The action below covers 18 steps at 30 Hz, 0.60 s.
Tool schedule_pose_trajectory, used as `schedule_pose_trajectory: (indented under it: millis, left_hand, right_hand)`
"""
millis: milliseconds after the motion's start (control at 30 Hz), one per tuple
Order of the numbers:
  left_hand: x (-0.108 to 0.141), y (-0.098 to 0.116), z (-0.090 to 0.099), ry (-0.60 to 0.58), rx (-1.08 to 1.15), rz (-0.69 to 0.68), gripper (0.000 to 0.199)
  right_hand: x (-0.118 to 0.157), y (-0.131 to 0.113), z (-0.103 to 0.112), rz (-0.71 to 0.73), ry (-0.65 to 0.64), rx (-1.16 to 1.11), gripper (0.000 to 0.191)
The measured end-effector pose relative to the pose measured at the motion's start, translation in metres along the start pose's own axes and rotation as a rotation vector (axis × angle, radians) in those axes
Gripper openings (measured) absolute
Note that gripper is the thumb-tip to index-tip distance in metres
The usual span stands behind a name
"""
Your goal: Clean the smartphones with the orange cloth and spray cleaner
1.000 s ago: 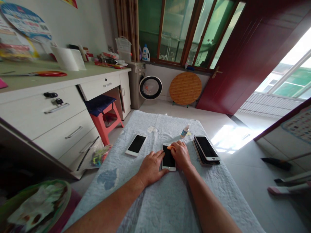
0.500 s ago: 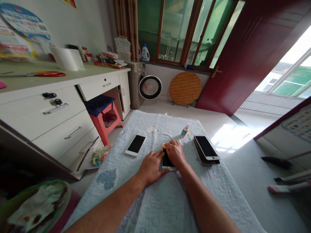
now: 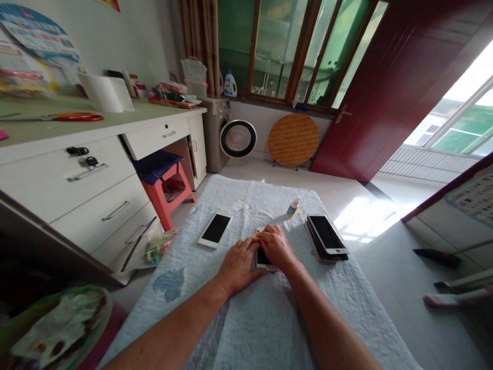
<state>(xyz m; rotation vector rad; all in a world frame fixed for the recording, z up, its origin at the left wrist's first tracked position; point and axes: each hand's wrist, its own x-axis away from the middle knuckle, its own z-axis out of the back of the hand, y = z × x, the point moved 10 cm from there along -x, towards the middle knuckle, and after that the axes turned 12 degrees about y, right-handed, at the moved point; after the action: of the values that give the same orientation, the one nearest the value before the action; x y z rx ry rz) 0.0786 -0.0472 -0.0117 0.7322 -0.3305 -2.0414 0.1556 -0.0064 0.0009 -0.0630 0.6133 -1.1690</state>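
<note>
A white-framed smartphone point(image 3: 261, 259) with a dark screen lies on the light blue quilted cloth point(image 3: 246, 192) in front of me. My left hand point(image 3: 239, 264) grips its left side, the thumb along its near end and the fingers near its far left. Pressed down on the screen, my right hand point(image 3: 275, 244) is closed on a small orange cloth point(image 3: 257, 237), of which only an edge shows between the fingers. Both hands cover much of the phone. Another white smartphone point(image 3: 215, 229) lies face up to the left.
Stacked phones point(image 3: 327, 237) lie at the right, with a small spray bottle point(image 3: 292, 207) beyond my right hand. Left of the cloth stand a pink stool point(image 3: 169, 192), a white desk point(image 3: 92, 174) and a waste bin point(image 3: 111, 313). A washing machine point(image 3: 215, 136) has its door open.
My right hand has shifted slightly down and left over the phone with the orange cloth, uncovering the phone's far end. My left hand stays in place.
</note>
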Motion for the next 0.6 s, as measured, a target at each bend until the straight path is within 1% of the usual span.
schedule_pose_trajectory:
  millis: [167,467,600]
  left_hand:
    - [0.000,0.001,0.002,-0.009,-0.018,0.003,0.060]
    - [0.000,0.003,0.002,-0.022,-0.075,0.005,0.056]
    - [0.001,0.004,0.001,-0.031,-0.087,-0.007,0.057]
  right_hand:
    - [0.000,0.004,-0.001,-0.010,-0.009,0.047,0.026]
    - [0.002,0.038,0.014,-0.197,0.099,0.197,0.024]
    - [0.004,0.041,0.017,-0.219,0.124,0.205,0.024]
